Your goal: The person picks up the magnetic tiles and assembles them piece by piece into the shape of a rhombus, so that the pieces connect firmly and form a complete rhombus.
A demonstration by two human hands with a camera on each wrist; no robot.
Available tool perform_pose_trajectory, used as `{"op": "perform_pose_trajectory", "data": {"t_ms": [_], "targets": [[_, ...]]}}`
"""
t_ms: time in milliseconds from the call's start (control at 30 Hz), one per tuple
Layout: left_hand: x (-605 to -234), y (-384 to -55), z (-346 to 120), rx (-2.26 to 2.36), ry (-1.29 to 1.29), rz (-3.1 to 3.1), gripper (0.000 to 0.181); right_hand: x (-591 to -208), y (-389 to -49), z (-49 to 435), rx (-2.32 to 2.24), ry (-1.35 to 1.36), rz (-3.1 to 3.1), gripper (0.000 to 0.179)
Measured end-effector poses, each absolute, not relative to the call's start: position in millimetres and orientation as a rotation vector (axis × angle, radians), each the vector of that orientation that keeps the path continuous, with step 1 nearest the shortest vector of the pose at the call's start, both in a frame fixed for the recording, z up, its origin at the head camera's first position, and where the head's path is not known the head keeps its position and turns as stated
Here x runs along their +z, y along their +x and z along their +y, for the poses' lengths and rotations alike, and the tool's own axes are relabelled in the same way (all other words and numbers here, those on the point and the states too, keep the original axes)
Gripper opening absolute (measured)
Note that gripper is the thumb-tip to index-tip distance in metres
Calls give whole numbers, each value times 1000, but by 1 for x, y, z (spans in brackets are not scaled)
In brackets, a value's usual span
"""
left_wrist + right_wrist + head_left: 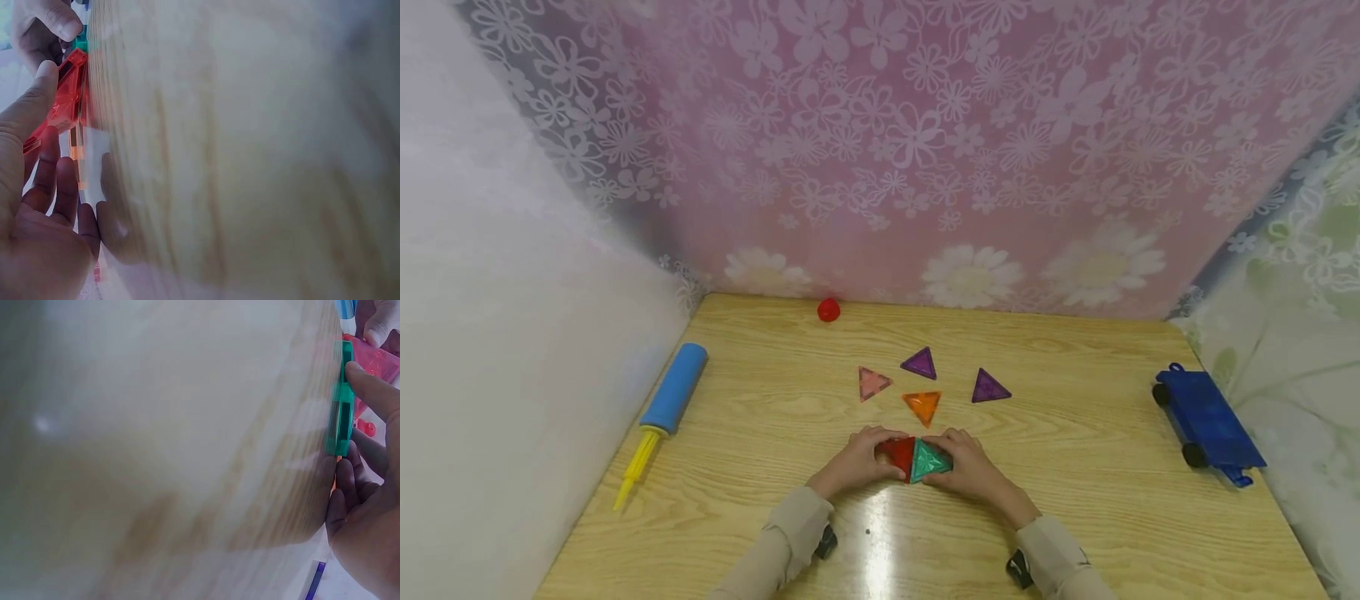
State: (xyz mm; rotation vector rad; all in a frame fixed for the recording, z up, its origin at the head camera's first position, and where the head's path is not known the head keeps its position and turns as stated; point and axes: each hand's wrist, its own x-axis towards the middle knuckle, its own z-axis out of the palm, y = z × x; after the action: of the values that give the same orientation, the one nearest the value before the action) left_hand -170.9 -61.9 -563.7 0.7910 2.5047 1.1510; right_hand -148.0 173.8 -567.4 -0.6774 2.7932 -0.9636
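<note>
In the head view, a red translucent triangular magnetic tile [901, 452] and a green one [928, 461] meet edge to edge near the table's front middle. My left hand [857, 463] pinches the red tile between thumb and fingers. On the other side my right hand [973, 472] holds the green tile by its corners. From the left wrist view, the red tile [67, 94] tilts up off the tabletop. The green tile [344, 400] lies flat on the wood in the right wrist view. Fingers cover the outer corners of both tiles.
Just beyond the hands lie an orange triangle tile [923, 407], a pink one [872, 383] and two purple ones [921, 363]. A small red piece [828, 310] sits by the back wall. A blue-and-yellow pump [673, 390] lies left, a blue toy wagon [1208, 423] right.
</note>
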Motion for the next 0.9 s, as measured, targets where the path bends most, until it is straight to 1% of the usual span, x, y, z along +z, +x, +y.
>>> {"op": "perform_pose_trajectory", "data": {"t_ms": [333,533,900], "targets": [[-565,-171,-62,1155,805,2504,56,-567,-148,173,-958,-666,2782,60],[-566,-172,-62,1152,784,2490,57,-563,-150,173,-1074,-571,2726,62],[-567,-173,-62,1155,797,2495,56,-567,-163,172,-1195,-449,2767,57]]}}
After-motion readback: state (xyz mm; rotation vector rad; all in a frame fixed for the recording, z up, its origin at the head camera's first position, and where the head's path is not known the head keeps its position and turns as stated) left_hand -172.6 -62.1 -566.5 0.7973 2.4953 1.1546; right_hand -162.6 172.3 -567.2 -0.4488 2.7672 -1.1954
